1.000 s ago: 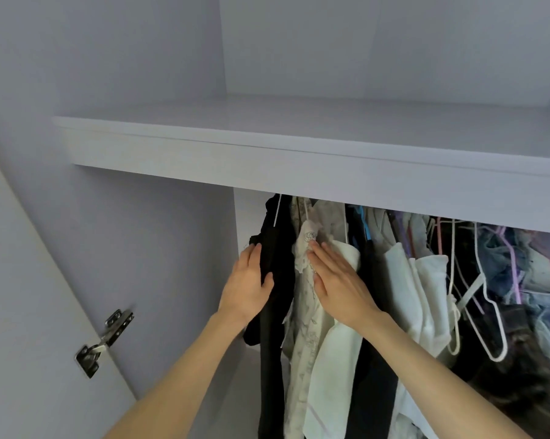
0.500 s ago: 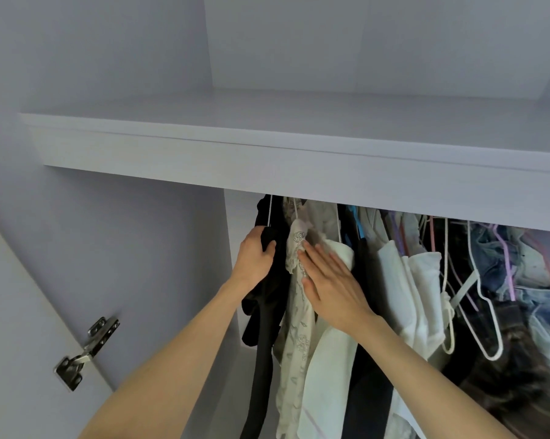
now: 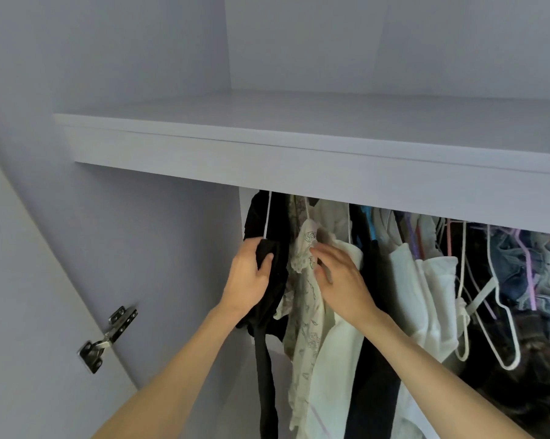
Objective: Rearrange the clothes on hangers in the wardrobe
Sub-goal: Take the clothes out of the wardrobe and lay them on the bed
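Clothes hang tightly packed under the wardrobe shelf; the rail itself is hidden behind the shelf's front edge. At the far left hangs a black garment (image 3: 267, 327) on a white hanger. My left hand (image 3: 248, 280) grips its shoulder, thumb curled over the black cloth. Right of it hangs a cream floral blouse (image 3: 305, 318), then a plain white garment (image 3: 340, 359). My right hand (image 3: 340, 280) rests with straight, spread fingers on the blouse and the white garment's shoulder.
The white shelf (image 3: 299, 160) juts out above the clothes. More white, black and denim garments fill the right side, with empty white hangers (image 3: 501, 327) dangling among them. The open door with a metal hinge (image 3: 106, 340) stands at the left.
My left hand has climbed from the black garment's side to its shoulder and closed on it. My right hand stayed on the blouse and white garment. The view shifted.
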{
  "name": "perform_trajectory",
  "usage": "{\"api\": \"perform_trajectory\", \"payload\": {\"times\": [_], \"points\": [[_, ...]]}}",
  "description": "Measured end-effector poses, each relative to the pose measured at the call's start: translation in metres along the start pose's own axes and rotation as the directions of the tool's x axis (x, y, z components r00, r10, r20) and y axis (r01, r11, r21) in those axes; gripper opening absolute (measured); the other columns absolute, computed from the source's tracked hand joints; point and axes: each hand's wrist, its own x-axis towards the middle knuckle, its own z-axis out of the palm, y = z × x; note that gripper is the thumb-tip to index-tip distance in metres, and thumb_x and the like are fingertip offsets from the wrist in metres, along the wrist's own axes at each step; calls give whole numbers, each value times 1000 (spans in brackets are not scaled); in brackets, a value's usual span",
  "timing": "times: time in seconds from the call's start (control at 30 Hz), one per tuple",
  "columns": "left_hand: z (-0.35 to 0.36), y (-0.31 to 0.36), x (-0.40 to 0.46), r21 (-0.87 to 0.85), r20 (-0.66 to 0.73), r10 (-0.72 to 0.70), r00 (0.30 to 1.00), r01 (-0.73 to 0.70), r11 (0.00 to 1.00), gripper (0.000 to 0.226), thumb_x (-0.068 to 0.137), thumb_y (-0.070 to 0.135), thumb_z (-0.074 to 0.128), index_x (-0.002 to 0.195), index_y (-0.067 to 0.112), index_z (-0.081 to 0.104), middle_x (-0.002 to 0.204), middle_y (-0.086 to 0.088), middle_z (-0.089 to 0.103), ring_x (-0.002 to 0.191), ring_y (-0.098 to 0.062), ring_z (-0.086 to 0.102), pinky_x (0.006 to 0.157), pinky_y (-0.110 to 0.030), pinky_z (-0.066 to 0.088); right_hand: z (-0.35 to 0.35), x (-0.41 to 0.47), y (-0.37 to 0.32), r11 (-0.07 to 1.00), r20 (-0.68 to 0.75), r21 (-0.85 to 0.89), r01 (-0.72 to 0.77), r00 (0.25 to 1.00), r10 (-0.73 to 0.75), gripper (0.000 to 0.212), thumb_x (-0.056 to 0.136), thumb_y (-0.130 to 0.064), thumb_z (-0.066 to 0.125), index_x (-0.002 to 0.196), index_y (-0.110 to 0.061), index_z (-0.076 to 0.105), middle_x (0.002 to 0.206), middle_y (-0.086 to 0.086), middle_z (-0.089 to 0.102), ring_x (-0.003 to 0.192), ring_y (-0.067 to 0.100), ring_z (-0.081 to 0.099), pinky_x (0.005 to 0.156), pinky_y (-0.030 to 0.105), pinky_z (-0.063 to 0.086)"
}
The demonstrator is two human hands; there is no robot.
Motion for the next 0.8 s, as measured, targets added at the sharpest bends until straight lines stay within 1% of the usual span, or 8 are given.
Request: {"api": "perform_trajectory", "payload": {"times": [0.07,0.13,0.27,0.33,0.43,0.53,0.63,0.8], "points": [[-1,-3,-23,5,8,20,1000,-20,1000,27,93,5,50,121,4,50,98,3,54,81,-3,53,79,-6,42,-2,6,-17,994,-20,97,-52,998,54,32,97,-13,44,127,-9,56,131,4,53,124,14,42,98,7,22],[2,-6,-45,33,21,25,999,-25,999,24,94,5,49,117,6,51,102,0,53,90,-10,53,84,-15,42,-1,15,-38,973,22,212,-91,996,88,31,97,-14,45,125,-8,56,124,6,57,116,15,51,92,11,31],[8,-5,-87,127,17,23,1000,-25,992,19,95,6,47,113,9,51,99,2,49,88,-11,49,78,-12,36,11,30,-71,891,303,310,-331,923,237,37,98,-23,43,129,-2,48,122,8,59,111,22,56,95,24,40],[8,-6,-107,179,33,5,999,-11,984,19,95,9,46,113,11,50,99,2,49,86,-11,48,75,-14,36,19,31,-77,755,384,440,-486,862,331,31,97,-20,45,115,5,53,102,16,64,89,25,63,88,36,50],[0,-7,-138,251,60,-72,996,55,967,20,95,16,46,115,13,48,103,2,49,86,-12,48,74,-19,39,28,16,-87,452,540,570,-686,728,423,10,96,-9,47,100,-1,53,77,9,56,64,17,57,65,28,53],[-14,-5,-170,252,169,-98,981,53,966,31,96,32,45,122,16,49,108,9,50,99,-8,49,87,-21,41,39,-9,-93,508,587,472,-720,687,429,14,95,-8,50,81,-6,53,69,6,52,56,14,51,54,25,50],[-37,-1,-196,237,246,-145,958,86,968,44,95,46,34,127,20,50,115,15,50,112,0,43,90,-4,29,43,-32,-98,609,599,385,-693,690,406,24,94,-10,51,70,-11,51,60,3,47,49,13,44,48,22,42],[-81,-20,-226,350,73,-228,971,189,918,33,98,26,39,126,16,53,123,4,51,117,-9,45,93,-7,27,35,-65,-105,826,588,272,-493,765,263,40,95,-18,49,56,-11,48,53,2,43,46,13,39,51,22,33]]}}
